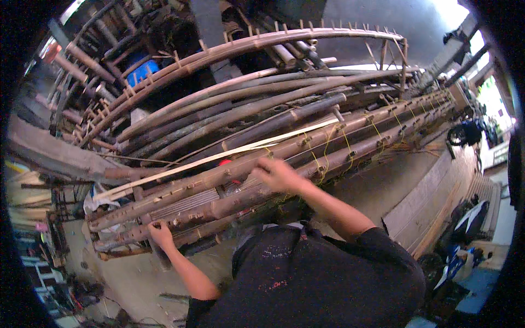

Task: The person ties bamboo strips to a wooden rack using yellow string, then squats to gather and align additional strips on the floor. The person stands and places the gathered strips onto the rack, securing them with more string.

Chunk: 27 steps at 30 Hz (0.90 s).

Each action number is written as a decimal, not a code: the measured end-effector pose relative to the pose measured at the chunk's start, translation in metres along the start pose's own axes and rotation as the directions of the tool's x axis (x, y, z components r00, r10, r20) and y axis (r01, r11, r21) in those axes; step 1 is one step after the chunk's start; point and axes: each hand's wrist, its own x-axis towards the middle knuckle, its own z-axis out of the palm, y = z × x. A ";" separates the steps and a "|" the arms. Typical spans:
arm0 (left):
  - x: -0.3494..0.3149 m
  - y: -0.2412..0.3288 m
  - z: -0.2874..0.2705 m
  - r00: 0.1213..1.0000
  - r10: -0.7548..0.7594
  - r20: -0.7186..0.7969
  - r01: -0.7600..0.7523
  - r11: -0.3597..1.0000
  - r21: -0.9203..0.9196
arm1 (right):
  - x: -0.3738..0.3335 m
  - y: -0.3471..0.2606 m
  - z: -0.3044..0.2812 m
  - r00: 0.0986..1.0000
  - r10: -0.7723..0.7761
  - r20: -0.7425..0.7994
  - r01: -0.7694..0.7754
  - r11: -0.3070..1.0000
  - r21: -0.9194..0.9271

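Observation:
Two long brown bamboo poles run side by side before me, a rear pole [210,176] and a front pole [229,206], with small pegs and holes along them. My left hand [160,235] is at the front pole near its left end, thumb and fingers pinched together by a hole; whatever they hold is too small to make out. Over the gap between the poles is my right hand [278,176], slightly blurred, its fingers curled in. Anything inside it is hidden. Yellow cord [321,159] is tied around the pegs just right of it.
Pale split strips [219,154] lie along the back of the rear pole. Behind stand stacked bamboo poles [240,101] and a curved, pegged bamboo rail [235,45]. A blue container [143,72] sits at the back left. Motorbike parts [465,134] are at the right.

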 end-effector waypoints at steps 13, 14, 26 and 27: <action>-0.030 0.163 0.012 0.944 0.192 -0.268 -0.293 0.861 -0.416 | -0.034 0.127 -0.193 0.968 0.069 -0.242 -0.246 0.461 -0.852; -0.036 0.178 0.019 0.951 0.237 -0.199 -0.307 0.810 -0.500 | -0.023 0.130 -0.209 0.960 0.173 -0.218 -0.278 0.649 -0.708; -0.229 0.364 0.114 0.434 0.802 0.411 -0.579 0.598 -0.554 | 0.042 0.051 -0.316 0.833 0.331 -0.443 -0.552 0.443 -0.707; -0.242 0.370 0.127 0.399 0.824 0.402 -0.618 0.566 -0.546 | 0.021 0.067 -0.303 0.832 0.279 -0.479 -0.554 0.445 -0.704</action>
